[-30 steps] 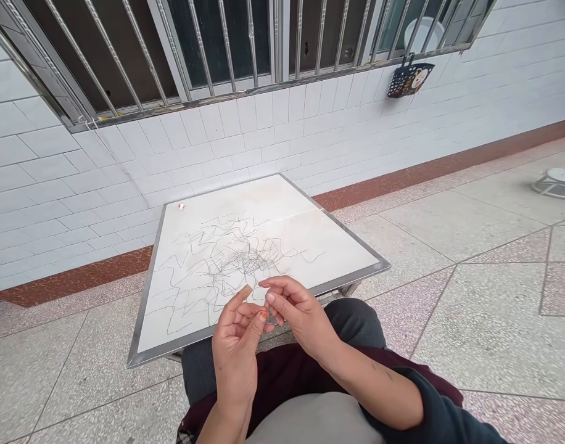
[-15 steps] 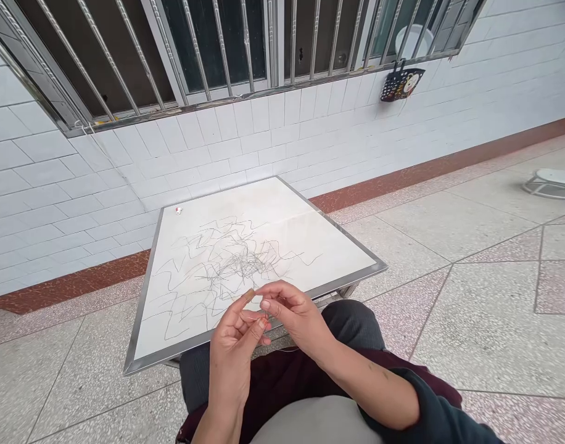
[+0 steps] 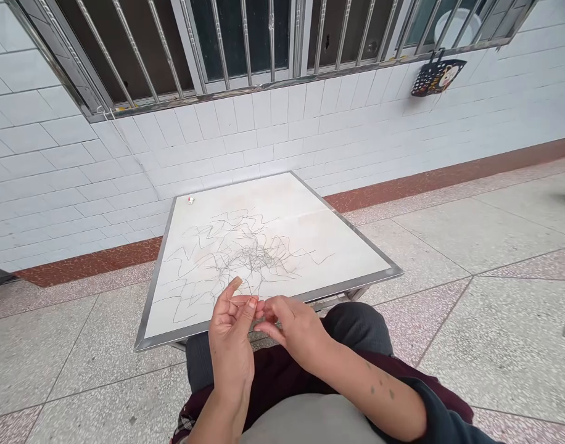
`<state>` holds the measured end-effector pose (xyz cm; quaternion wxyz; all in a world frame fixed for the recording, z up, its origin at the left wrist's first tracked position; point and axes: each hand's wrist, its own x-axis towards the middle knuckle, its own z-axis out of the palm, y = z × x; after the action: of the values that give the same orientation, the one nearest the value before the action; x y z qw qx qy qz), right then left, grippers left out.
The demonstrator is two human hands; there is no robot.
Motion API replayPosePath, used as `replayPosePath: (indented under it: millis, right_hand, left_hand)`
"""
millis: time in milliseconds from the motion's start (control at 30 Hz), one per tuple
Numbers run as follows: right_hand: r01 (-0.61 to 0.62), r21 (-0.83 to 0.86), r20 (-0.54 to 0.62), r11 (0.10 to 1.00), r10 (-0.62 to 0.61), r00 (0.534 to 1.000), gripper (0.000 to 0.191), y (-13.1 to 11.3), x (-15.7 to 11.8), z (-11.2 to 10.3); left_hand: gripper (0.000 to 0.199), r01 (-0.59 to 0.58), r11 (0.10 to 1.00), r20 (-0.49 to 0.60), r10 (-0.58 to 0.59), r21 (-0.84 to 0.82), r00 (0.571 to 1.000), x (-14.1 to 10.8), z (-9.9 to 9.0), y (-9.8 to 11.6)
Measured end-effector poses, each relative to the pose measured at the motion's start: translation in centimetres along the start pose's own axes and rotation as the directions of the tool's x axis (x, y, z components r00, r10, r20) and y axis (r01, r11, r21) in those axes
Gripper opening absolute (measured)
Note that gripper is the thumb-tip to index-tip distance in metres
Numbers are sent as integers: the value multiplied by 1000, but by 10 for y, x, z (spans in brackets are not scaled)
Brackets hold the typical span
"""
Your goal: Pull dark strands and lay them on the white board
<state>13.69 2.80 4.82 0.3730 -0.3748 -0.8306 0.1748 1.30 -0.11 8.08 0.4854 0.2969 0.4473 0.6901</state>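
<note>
Head view: I've got left hand (image 3: 232,339) pinching a thin pale strand (image 3: 240,301) at the white table's (image 3: 351,250) near edge. Right hand (image 3: 301,330) half-curled beside it, hold unclear. Dotted bag (image 3: 437,78) hangs below window bars (image 3: 272,40), contents hidden; white basin (image 3: 457,29) behind them.

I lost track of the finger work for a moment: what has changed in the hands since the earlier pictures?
The right hand has moved down relative to the left hand; its index finger, up at the left's wrapped index fingertip half a second ago, is now lower, away from it. The left thumb and fingers stay pinched together. The dark strands on the table and the hanging bag look unchanged.
</note>
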Motion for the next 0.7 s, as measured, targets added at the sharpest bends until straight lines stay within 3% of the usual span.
replayPosePath:
  millis: [100, 200, 400, 467, 700]
  right_hand:
    - [89, -173, 10, 981, -88, 996, 27, 0, 1, 6]
    - [83, -207, 4, 975, -84, 996, 30, -1, 2, 12]
    - [-100, 50, 23, 994, 99, 995, 28, -3, -3, 27]
    - [-111, 69, 53, 991, 108, 993, 26, -4, -3, 29]
    - [-90, -312, 159, 946, 145, 977, 19, -8, 9, 26]
  left_hand:
    - [46, -28, 999, -55, 26, -43, 998, 1, 0, 0]
    - [47, -34, 996, -98, 25, -87, 995, 4, 0, -1]
    - [44, -67, 990, -145, 48, -127, 988, 10, 0, -9]
    - [43, -93, 992, -164, 77, -88, 983, 10, -1, -12]
    - [45, -152, 984, -201, 169, 98, 965, 9, -2, -16]
